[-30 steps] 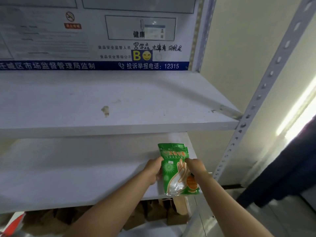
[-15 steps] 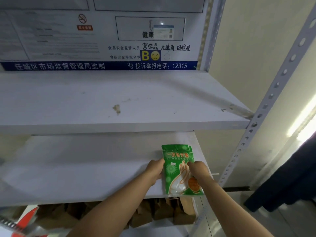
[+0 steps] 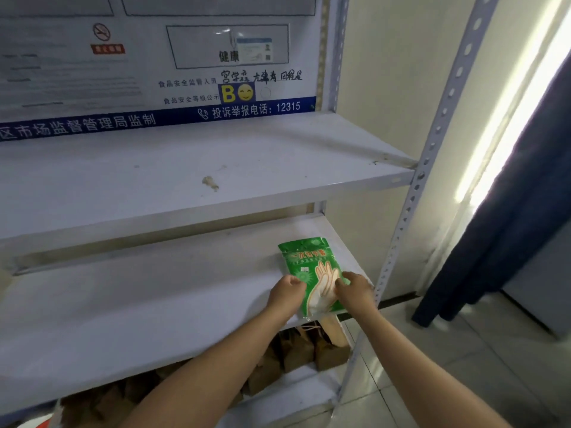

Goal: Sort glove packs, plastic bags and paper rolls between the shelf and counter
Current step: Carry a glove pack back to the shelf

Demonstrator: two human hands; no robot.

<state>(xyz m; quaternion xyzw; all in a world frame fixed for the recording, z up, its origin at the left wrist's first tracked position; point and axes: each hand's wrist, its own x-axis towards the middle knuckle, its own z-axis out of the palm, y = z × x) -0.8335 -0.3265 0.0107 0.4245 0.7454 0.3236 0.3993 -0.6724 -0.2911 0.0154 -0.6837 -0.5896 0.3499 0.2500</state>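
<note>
My fingers [image 3: 342, 280] are curled onto the green glove pack [image 3: 310, 264]. The left hand [image 3: 285, 293] pinches its left edge and the right hand [image 3: 355, 291] its right edge. The pack sits lower centre-right of the frame and appears to rest on the right front corner of the middle shelf [image 3: 139, 319], its near end overhanging the edge. I judge this one pack almost shelved, with release outstanding. The upper shelf [image 3: 216, 156] carries a small scrap. Brown paper bags [image 3: 296, 353] stand on the tier below. No plastic bags, paper rolls or surface are in view, so I judge that most of the sorting remains.
</note>
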